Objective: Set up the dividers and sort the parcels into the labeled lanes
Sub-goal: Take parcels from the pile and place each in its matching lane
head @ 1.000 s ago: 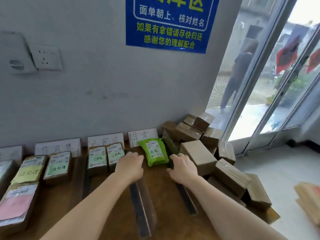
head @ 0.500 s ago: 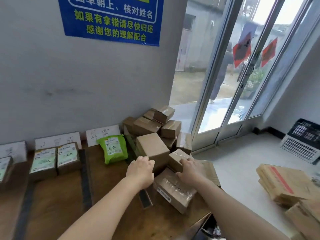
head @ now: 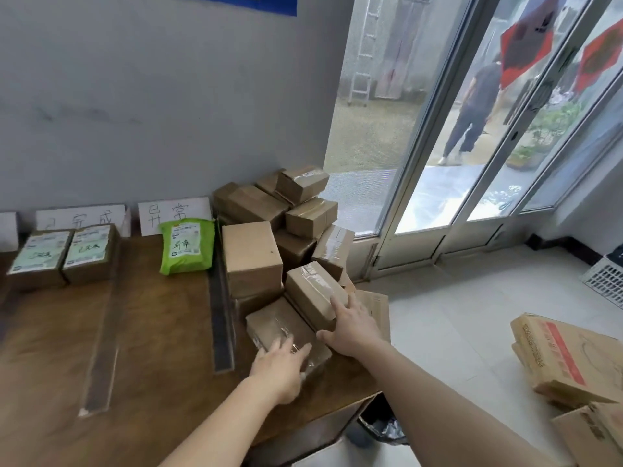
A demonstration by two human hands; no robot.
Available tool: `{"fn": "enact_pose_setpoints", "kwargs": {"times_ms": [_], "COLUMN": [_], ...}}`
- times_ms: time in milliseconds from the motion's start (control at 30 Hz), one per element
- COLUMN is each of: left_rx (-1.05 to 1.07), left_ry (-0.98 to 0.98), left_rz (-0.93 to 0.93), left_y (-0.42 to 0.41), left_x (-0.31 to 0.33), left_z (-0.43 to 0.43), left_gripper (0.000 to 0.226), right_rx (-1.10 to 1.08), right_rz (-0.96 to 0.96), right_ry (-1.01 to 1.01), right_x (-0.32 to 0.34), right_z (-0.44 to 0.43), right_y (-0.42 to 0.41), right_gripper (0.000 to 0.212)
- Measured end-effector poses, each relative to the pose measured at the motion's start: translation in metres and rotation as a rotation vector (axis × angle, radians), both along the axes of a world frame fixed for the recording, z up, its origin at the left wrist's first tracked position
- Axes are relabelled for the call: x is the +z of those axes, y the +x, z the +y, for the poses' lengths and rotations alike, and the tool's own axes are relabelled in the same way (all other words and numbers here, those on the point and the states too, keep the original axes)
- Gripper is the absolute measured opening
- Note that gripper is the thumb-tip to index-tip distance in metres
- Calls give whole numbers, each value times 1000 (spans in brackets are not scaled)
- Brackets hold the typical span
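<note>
Blue poster (head: 269,3) is cut off at the top; the far-left label card (head: 8,230) is half out of view. The wood surface (head: 151,332) stands by a grey wall, w/ a glass door (head: 472,129) at the right. Vs. 0.5 s ago, the left hand (head: 279,369) now lies with straight fingers on the low taped box (head: 279,326). The right hand (head: 350,326), fingers spread flat, touches the box above (head: 310,291), right of the dark divider (head: 220,318).

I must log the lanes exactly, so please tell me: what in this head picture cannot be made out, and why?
All in the head view:
Blue poster: cut off by the top edge, text gone.
Leftmost lane sign: cut by the left edge, writing unseen.
Green pouch label: small print blurred.
Lower taped box: near end covered by the left hand.
Black bin bag: mostly hidden behind the table.
</note>
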State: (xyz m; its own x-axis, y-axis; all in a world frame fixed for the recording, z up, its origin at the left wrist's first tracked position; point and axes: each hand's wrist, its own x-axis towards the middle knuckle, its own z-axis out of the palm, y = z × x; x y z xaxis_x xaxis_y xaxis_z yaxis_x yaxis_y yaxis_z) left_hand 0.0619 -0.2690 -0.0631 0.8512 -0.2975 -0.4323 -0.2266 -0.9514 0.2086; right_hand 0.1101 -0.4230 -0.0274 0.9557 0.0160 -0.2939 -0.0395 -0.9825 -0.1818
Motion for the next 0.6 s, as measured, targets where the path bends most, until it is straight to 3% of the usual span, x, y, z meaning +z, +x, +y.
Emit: {"fn": "enact_pose_setpoints", "kwargs": {"times_ms": [200,400,500,600], "left_rx": [37,159,183,218], "left_ry": [-4,-3,43,-28], "left_rz": [-21,-203,-150,-33], "left_y": [-9,-22,-28,-32], "left_x": [2,1,-9,-15], "left_z": [1,-3,-7,-9], "left_gripper": [47,67,80,77], "right_rx": [-35,-119,-194,-275], "right_rz": [-139,-221,-189,-193], "right_ry": [23,10,97,211], "right_x": [-20,-25,-23,-26], "right_z": [0,7,7,5], "right_y": [10,11,4,-9], "right_gripper": [67,77,83,88]}}
